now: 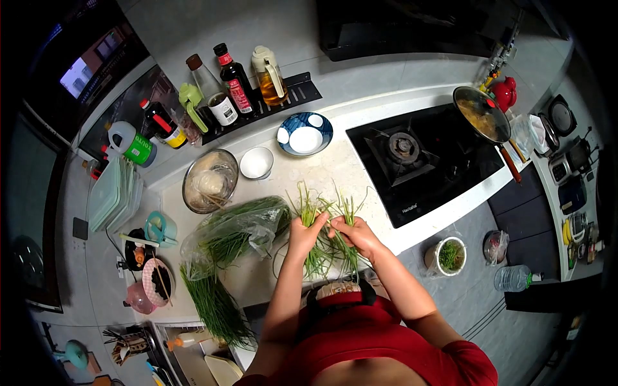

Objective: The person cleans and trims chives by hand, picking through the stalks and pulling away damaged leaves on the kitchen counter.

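My left hand (306,237) is closed around a small bunch of garlic chives (317,264), whose pale ends stick up past the fingers. Close beside it, my right hand (355,235) grips a second bunch of chives (347,207), with fingertips pinched near the stems. Both hands are above the pale countertop (374,212), near its front edge. To the left lies a clear plastic bag (261,238) with more chives inside. A thick bundle of long green chives (215,305) spills out of it toward the front edge.
Behind the hands stand a blue patterned bowl (306,134), a white bowl (256,163) and a covered bowl of dough (211,181). A gas hob (418,154) bears a lidded pan (481,114). A bin (445,256) with green scraps sits on the floor at right.
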`<state>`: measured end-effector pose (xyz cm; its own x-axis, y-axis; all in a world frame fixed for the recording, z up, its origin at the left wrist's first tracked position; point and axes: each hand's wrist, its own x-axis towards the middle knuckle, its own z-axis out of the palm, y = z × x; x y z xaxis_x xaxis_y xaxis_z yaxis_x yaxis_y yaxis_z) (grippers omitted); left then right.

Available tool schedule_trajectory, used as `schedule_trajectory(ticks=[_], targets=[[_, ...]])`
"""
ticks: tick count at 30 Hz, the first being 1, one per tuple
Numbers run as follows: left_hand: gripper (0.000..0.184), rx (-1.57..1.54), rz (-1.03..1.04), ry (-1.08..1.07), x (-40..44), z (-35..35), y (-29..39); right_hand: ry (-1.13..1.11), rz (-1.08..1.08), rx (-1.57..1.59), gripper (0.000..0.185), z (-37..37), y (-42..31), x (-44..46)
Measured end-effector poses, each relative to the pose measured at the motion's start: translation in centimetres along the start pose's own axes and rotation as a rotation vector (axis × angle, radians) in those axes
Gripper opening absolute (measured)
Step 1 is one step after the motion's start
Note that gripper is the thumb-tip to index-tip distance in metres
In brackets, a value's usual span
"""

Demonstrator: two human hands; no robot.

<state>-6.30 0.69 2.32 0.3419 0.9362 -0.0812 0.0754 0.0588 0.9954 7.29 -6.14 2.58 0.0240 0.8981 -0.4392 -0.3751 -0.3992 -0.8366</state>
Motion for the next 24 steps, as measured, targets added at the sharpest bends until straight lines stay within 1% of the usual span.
schedule_trajectory(ticks=[1,2,4,5,7,9,10,11,14,18,19,20,22,24], targets=[[0.023,-0.038,0.025,-0.005,0.0,0.2,0.2,-0.003,0.005,0.013,0.02,-0.1,0.2,0.1],[0.026,-0.033,-0.047,-0.024,-0.1,0.0,0.7,-0.005,0.01,0.027,0.02,-0.2,0.6,0.4],[0.029,-0.001,-0.023,0.007,0.4,-0.5,-0.3,0.011,0.032,0.034,0.022,-0.3,0.7,0.5],[0.03,0.016,-0.011,0.023,0.6,-0.6,-0.9,0.021,0.003,0.029,0.021,-0.2,0.7,0.5],[0.023,0.034,0.038,0.029,0.7,-0.1,-0.9,0.038,-0.053,0.018,0.02,0.3,0.8,0.5],[0.019,0.099,0.125,0.054,0.5,1.0,-0.6,-0.047,-0.031,-0.01,0.019,0.1,0.6,0.3],[0.021,0.161,0.134,0.011,0.4,1.1,-0.4,-0.089,-0.021,-0.025,0.018,0.0,0.5,0.3],[0.018,0.16,0.108,-0.107,0.3,1.1,0.1,-0.098,-0.026,-0.031,0.018,0.0,0.6,0.3],[0.015,0.056,0.077,-0.126,0.2,1.2,-0.7,-0.125,-0.056,-0.052,0.017,-0.2,1.0,0.5],[0.015,-0.084,-0.021,-0.111,0.3,0.5,0.0,-0.055,-0.082,0.063,0.019,-0.4,0.7,0.6],[0.015,-0.106,-0.045,-0.115,0.3,0.3,0.3,-0.027,-0.098,0.046,0.02,-0.4,0.6,0.6],[0.015,-0.058,-0.023,-0.117,0.7,-0.1,-1.1,0.001,-0.113,0.029,0.02,-0.4,0.5,0.5],[0.016,-0.015,0.004,-0.106,0.6,-0.2,-1.1,0.021,-0.128,-0.066,0.022,-0.7,0.5,0.6],[0.015,0.039,0.033,-0.057,0.5,-0.2,-0.9,0.06,-0.089,-0.058,0.023,-0.8,0.4,0.7]])
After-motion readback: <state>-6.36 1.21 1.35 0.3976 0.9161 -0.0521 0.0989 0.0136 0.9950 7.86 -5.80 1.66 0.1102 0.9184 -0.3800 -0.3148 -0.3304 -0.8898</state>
